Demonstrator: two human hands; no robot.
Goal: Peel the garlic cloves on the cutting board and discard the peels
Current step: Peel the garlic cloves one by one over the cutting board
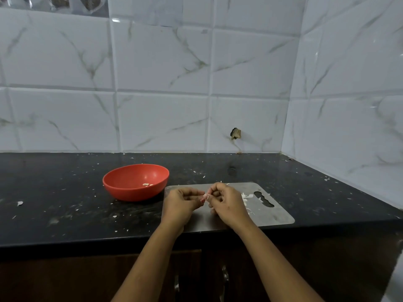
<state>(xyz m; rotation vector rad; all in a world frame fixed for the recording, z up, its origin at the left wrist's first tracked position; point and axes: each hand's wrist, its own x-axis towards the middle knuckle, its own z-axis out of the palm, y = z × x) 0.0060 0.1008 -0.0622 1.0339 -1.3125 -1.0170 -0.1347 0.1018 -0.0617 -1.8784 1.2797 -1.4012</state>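
Both hands are raised just above the near left part of the cutting board [273, 214], a flat grey board with a handle slot at its right end. The board lies on the black counter [65, 205], with its front edge close to the counter's front edge.

The left hand [181, 204] has its fingers [192, 192] curled inward, the tips pinching a small pale garlic clove [205, 196]. The right hand [227, 203] meets it from the other side. Its fingers [214, 188] are also curled, and their tips close on the same clove. The clove is thus held between the two hands, clear of the board surface. It is too small to tell how much skin is on it.

A loose scatter of white peels [245, 197] lies on the board just right of the right hand, near the handle slot.

A red bowl [130, 194] stands on the counter just left of the board's far left corner. A few pale pieces [148, 184] rest on its bottom.

Small white flecks [20, 203] are strewn over the counter. A marbled tiled wall [163, 83] runs behind and to the right, with one chipped hole [235, 134] low down. Dark cabinet doors [87, 280] show below the counter.
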